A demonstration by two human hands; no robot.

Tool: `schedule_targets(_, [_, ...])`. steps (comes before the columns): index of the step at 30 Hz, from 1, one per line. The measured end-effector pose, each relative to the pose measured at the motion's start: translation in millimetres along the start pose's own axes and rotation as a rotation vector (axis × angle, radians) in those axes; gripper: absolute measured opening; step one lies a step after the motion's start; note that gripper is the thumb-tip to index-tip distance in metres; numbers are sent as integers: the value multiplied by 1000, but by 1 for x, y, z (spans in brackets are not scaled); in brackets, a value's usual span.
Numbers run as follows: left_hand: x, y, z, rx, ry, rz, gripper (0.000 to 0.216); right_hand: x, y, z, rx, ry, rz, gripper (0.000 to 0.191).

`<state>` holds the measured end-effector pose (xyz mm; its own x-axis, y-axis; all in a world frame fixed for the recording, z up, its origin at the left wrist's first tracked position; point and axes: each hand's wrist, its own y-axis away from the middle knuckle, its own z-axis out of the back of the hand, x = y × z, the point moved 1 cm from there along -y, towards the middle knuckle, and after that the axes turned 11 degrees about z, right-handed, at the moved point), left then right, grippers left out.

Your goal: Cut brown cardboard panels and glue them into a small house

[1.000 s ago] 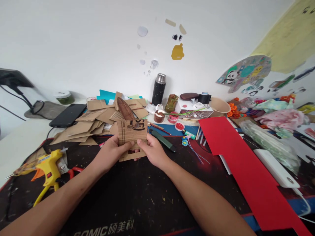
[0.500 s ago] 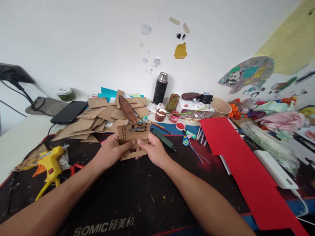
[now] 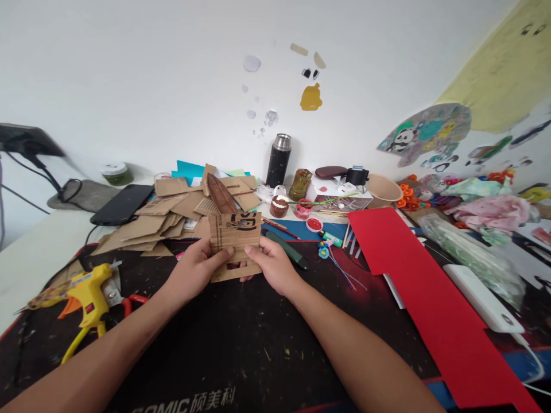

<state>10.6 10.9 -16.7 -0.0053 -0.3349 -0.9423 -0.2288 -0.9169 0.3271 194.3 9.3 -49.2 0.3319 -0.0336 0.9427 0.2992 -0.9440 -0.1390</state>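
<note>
Both hands hold one small piece of brown cardboard (image 3: 236, 234) above the black desk mat (image 3: 232, 338). Black printing runs across its upper part, and a slot-like opening is cut near its lower edge. My left hand (image 3: 196, 267) grips the left side, thumb on the front face. On the other side my right hand (image 3: 273, 265) pinches the card in the same way; fingertips show through the opening. Just behind the card lies a brown, leaf-shaped piece (image 3: 221, 194) on a pile of cardboard scraps (image 3: 150, 221). A dark green cutter-like tool (image 3: 286, 249) rests beside my right hand.
At left lies a yellow glue gun (image 3: 88, 295) with red-handled pliers (image 3: 129, 304) near it. A long red sheet (image 3: 422, 298) and a white power strip (image 3: 482, 298) occupy the right. Paint jars (image 3: 279, 206) and a black thermos (image 3: 279, 160) stand at the back.
The cardboard has tilted so more of its printed face shows, and my thumbs have spread slightly apart. The view has shifted a little upward. Both hands still grip the card.
</note>
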Motion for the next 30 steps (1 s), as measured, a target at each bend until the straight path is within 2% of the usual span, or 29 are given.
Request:
schedule_targets(14, [-2,-1,8,10,-38,25,56,5,1,3,50,-13,8,38])
schedule_targets(23, [-2,-6,9,-22,-38,17,56,-8,-10,-1,-3,-16,8,41])
schedule_targets(30, [-4,-2,9,33,-58,30,57,1,0,3,20,7,-4,41])
